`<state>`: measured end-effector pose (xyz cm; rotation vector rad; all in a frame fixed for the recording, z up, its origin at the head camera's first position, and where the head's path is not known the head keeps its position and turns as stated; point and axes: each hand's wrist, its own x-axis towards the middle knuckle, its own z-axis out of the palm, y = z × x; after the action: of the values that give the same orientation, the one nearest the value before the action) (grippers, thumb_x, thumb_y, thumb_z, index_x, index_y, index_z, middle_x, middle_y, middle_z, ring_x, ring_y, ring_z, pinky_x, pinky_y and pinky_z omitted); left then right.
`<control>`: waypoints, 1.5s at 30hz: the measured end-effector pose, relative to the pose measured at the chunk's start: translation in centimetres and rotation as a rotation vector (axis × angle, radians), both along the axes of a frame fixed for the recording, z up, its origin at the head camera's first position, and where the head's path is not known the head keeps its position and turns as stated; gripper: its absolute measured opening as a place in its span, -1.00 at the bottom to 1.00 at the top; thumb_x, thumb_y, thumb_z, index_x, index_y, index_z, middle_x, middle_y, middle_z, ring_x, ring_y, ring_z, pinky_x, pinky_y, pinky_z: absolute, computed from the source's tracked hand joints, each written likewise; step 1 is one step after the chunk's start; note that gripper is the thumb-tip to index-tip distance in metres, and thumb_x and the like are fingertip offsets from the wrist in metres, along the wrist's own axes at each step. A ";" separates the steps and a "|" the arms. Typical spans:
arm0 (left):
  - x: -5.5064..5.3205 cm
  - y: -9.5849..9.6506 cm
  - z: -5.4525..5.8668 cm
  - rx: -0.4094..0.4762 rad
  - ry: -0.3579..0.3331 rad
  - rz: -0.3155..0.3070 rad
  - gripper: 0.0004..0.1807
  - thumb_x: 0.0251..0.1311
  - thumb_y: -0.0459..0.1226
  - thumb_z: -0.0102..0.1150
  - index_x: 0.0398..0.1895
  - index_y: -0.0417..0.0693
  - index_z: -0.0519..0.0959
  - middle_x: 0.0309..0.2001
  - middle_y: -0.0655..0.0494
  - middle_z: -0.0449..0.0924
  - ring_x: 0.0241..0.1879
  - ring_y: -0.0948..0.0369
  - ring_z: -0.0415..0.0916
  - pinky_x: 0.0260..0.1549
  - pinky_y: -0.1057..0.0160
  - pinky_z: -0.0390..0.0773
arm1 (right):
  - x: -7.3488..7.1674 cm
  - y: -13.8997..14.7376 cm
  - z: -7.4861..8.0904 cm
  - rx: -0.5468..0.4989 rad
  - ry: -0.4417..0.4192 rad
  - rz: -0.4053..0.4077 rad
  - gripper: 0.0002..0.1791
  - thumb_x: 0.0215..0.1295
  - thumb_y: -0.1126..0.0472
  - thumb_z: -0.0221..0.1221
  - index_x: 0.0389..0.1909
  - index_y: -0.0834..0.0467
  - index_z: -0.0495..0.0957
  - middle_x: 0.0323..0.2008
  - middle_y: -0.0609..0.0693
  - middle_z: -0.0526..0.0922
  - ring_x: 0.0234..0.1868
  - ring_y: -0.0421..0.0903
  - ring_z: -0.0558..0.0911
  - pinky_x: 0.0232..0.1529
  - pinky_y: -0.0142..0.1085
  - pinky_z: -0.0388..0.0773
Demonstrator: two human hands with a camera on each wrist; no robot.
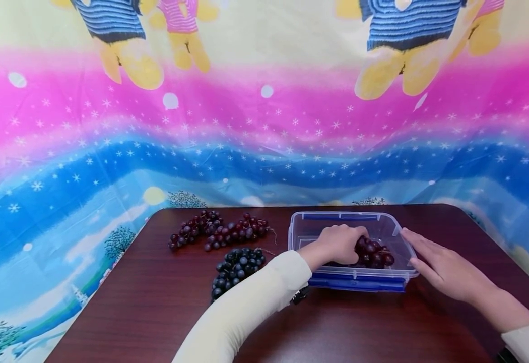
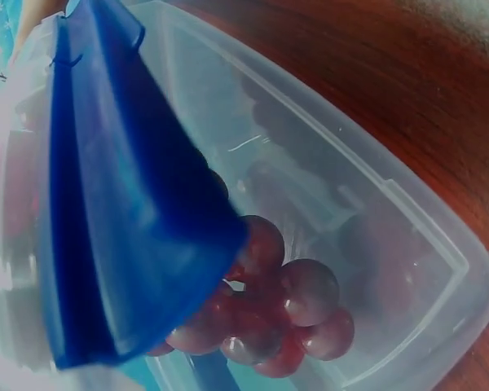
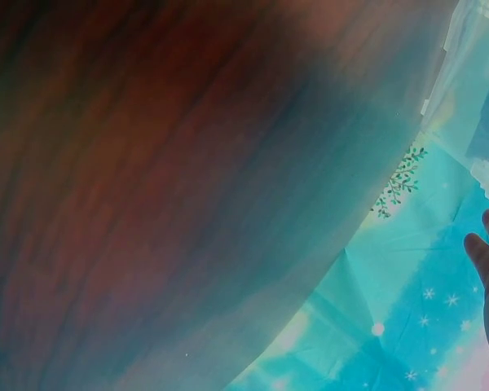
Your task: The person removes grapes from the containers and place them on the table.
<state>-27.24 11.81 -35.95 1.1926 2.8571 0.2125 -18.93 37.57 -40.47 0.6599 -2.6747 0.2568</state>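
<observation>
My left hand (image 1: 340, 244) reaches over the near rim into a clear plastic container (image 1: 302, 218) with blue latch flaps. Its curled fingers grip a bunch of red grapes (image 1: 375, 253) low inside, toward the right. In the left wrist view the same red grapes (image 2: 310, 293) show through the clear wall, partly covered by a blue latch flap (image 2: 138, 220); the hand is hidden there. With fingers extended, my right hand (image 1: 452, 269) rests against the container's right side. Its fingertips (image 3: 476, 244) appear at the right wrist view's edge, close to the container.
Two bunches of red grapes (image 1: 239, 232) lie at the back left of the dark wooden table (image 1: 155, 302). In front of them is a bunch of black grapes (image 1: 239, 264), partly behind the left sleeve. A printed cloth (image 1: 264, 131) hangs behind the table.
</observation>
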 end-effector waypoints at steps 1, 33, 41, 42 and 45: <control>0.0 -0.1 0.1 0.004 0.003 0.008 -0.47 0.10 -0.24 0.28 0.17 0.35 0.47 -0.17 0.33 0.57 -0.39 0.33 0.42 -0.60 0.29 0.42 | 0.0 0.0 0.0 0.000 -0.001 0.001 -0.26 0.40 0.13 0.14 0.52 0.05 0.06 0.42 0.14 0.23 0.35 0.08 0.33 0.22 -0.71 -0.31; 0.8 -2.1 0.8 0.140 0.505 -0.035 -0.42 0.07 -0.22 0.28 0.23 0.19 0.45 -0.11 0.24 0.60 -0.24 0.30 0.55 -0.37 0.34 0.54 | 0.3 -0.1 0.3 -0.004 -0.036 -0.003 -0.26 0.42 0.10 0.12 0.53 0.04 0.03 0.42 0.17 0.23 0.30 0.22 0.36 0.21 -0.67 -0.40; 1.0 -2.4 1.0 0.220 0.704 -0.105 -0.40 0.01 -0.26 0.28 0.21 0.15 0.48 -0.01 0.21 0.58 -0.05 0.24 0.55 -0.07 0.30 0.51 | 0.2 -0.1 0.3 0.003 -0.017 0.003 -0.27 0.42 0.12 0.12 0.53 0.05 0.05 0.41 0.17 0.24 0.31 0.18 0.36 0.21 -0.69 -0.37; 0.9 -2.5 1.1 0.227 0.724 -0.113 -0.40 -0.01 -0.27 0.29 0.21 0.15 0.49 0.00 0.20 0.58 -0.03 0.24 0.54 -0.04 0.30 0.50 | 0.2 -0.1 0.3 0.003 -0.016 0.002 -0.27 0.42 0.12 0.12 0.53 0.04 0.05 0.41 0.17 0.23 0.30 0.18 0.37 0.21 -0.70 -0.37; 0.8 -2.6 1.1 0.231 0.772 -0.133 -0.42 0.00 -0.28 0.29 0.19 0.15 0.50 0.02 0.17 0.58 -0.01 0.24 0.54 0.03 0.30 0.47 | 0.2 -0.1 0.3 0.004 -0.017 0.001 -0.27 0.42 0.12 0.12 0.53 0.04 0.05 0.41 0.16 0.23 0.29 0.19 0.38 0.19 -0.71 -0.36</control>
<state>-26.40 9.24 -34.86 1.8413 3.4287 0.0872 -18.71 37.46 -40.14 0.6635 -2.6913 0.2584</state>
